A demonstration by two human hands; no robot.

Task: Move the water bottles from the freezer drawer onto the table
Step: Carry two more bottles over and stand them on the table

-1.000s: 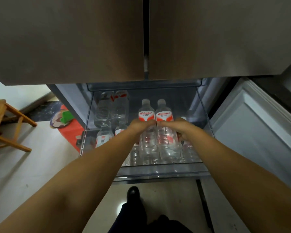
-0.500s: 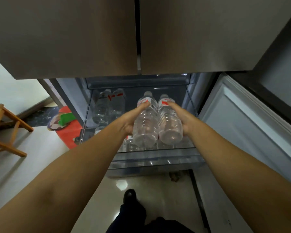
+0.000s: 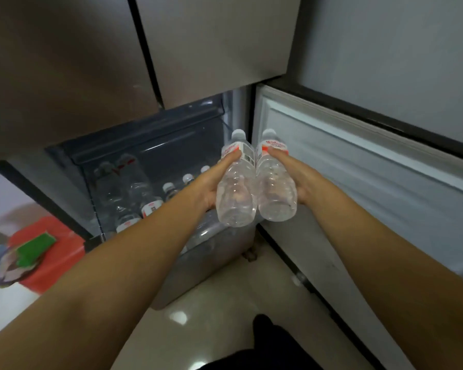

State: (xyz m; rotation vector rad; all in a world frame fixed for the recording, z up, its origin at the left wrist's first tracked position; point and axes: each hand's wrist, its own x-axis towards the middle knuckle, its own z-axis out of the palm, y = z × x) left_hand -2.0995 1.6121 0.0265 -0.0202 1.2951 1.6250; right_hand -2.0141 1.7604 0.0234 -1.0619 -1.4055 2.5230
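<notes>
A: Where were the bottles?
B: Centre frame, side by side, caps pointing away. Left hand point(image 3: 211, 188) gripped the left bottle point(image 3: 235, 193); right hand point(image 3: 302, 182) gripped the right bottle point(image 3: 275, 190), above the drawer point(image 3: 171, 263).

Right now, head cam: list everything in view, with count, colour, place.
Clear plastic water bottles, red-white labels, held: 2, side by side, lifted above the drawer.
Clear bottles still in drawer: several, exact count unclear.
Grey open freezer drawer: 1, centre-left.
Brown-grey upper fridge doors: 2, closed, top.
White-lined open door: 1, right.
Red object with green item: 1, floor, left; blurred.
Left hand: grips the left bottle.
Right hand: grips the right bottle.
</notes>
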